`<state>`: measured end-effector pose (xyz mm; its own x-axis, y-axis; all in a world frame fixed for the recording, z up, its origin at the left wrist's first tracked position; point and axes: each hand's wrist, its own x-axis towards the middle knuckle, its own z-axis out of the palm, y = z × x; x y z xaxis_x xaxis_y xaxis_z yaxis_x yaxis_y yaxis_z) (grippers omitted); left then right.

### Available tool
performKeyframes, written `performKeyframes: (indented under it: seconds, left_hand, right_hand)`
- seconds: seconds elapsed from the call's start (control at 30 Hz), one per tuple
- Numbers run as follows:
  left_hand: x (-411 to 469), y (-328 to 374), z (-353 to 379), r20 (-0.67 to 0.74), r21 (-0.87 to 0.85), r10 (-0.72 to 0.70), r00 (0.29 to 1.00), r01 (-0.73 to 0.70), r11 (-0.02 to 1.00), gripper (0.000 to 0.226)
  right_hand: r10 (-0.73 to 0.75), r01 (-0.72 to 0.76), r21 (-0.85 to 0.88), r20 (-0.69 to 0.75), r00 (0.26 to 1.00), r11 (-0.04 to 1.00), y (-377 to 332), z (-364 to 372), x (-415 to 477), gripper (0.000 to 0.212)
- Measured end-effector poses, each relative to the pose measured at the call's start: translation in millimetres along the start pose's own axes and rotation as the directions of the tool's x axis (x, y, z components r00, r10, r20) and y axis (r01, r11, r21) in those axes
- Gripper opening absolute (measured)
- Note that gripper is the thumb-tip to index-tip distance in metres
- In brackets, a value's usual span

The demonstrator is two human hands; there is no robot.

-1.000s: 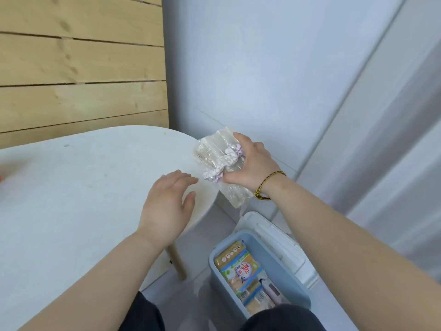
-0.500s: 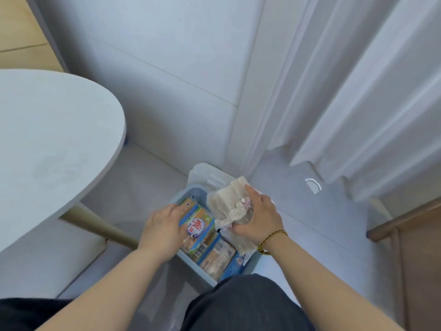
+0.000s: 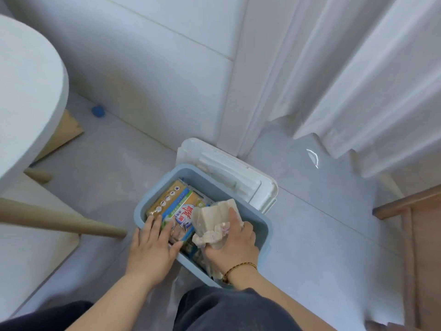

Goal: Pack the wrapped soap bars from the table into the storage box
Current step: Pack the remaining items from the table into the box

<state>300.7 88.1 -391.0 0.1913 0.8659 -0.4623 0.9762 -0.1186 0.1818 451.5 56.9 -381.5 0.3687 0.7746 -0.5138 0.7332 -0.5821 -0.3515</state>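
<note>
Clenched around a clear-wrapped pale soap bar (image 3: 216, 219) with a frilled tie, the right hand (image 3: 235, 244) has carried it from the table edge, where it was a second ago, down into the right half of the blue storage box (image 3: 263, 231) on the floor; the bar is inside the box walls, tilted on end and, by the look of it, not yet seated. Beside it, the left hand (image 3: 152, 247) grips nothing: having left the tabletop, it lies flat with fingers spread over the box's near-left rim, fingertips touching the printed soap packs (image 3: 177, 206) already stowed along the left side, apparently steadying them or holding them aside to keep a gap. A dark trouser knee (image 3: 229, 309) fills the foreground just below the box. Just beyond the box its white lid (image 3: 229, 168) lies off on the floor, partly under the far wall of the box. Further left, the round white table (image 3: 28, 96) shows only its edge and wooden legs, so whether more bars wait on it cannot be told. White curtains (image 3: 358, 80) and a wall close the background. Judged from this, one more bar is nearly packed, with release and a return to the table likely next
</note>
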Motion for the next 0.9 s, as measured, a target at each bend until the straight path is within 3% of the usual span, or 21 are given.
performKeyframes:
  seconds: [0.1, 0.2, 0.23, 0.3, 0.47, 0.57, 0.63, 0.67, 0.73, 0.77, 0.83, 0.9]
  left_hand:
    - [-2, 0, 4, -0.055, -0.014, 0.011, 0.998, -0.012, 1.0, 0.054]
    - [-6, 19, 3, -0.248, -0.019, 0.245, 0.937, -0.258, 0.966, 0.043]
    - [-9, 32, -1, -0.152, -0.111, 0.28, 0.948, -0.298, 0.948, 0.037]
    - [-7, 55, 1, -0.034, -0.31, 0.189, 0.981, -0.19, 0.931, 0.031]
    - [9, 73, 11, 0.066, -0.504, 0.12, 0.991, -0.071, 0.861, 0.04]
    - [16, 75, 15, 0.11, -0.601, 0.142, 0.984, -0.048, 0.798, 0.046]
    - [21, 74, 16, 0.15, -0.645, 0.163, 0.975, -0.029, 0.764, 0.05]
    - [24, 74, 16, 0.168, -0.645, 0.165, 0.972, -0.018, 0.764, 0.05]
    - [28, 75, 15, 0.194, -0.629, 0.156, 0.969, 0.001, 0.777, 0.051]
    - [29, 76, 13, 0.2, -0.624, 0.151, 0.968, 0.008, 0.781, 0.052]
    - [32, 78, 12, 0.206, -0.627, 0.155, 0.966, 0.009, 0.779, 0.057]
    - [35, 78, 9, 0.224, -0.649, 0.171, 0.959, 0.016, 0.76, 0.062]
  right_hand:
    - [0.056, -0.055, 0.056, -0.015, 0.998, 0.997, -1, 7, 0, 0.102]
    - [0.106, -0.101, 0.18, -0.021, 0.994, 0.979, -1, 8, 0, 0.104]
    - [0.117, -0.112, 0.22, -0.01, 0.993, 0.969, -1, 8, 0, 0.102]
    - [0.135, -0.134, 0.281, 0.015, 0.991, 0.95, 0, 8, 2, 0.098]
    - [0.178, -0.212, 0.346, 0.127, 0.976, 0.914, 5, 7, 6, 0.09]
    - [0.103, -0.145, 0.218, 0.196, 0.975, 0.965, 12, 3, 3, 0.069]
    - [-0.009, -0.004, 0.142, 0.091, 0.996, 0.99, 21, -3, -1, 0.046]
    - [-0.043, 0.051, 0.169, -0.053, 0.998, 0.984, 28, -5, -1, 0.041]
    - [0.063, 0.046, 0.314, -0.328, 0.943, 0.948, 45, -12, 0, 0.042]
    - [0.193, -0.027, 0.437, -0.339, 0.921, 0.899, 50, -15, 2, 0.049]
    - [0.346, -0.194, 0.701, -0.08, 0.935, 0.686, 57, -19, 11, 0.063]
    - [0.327, -0.301, 0.777, 0.13, 0.936, 0.553, 63, -17, 20, 0.055]
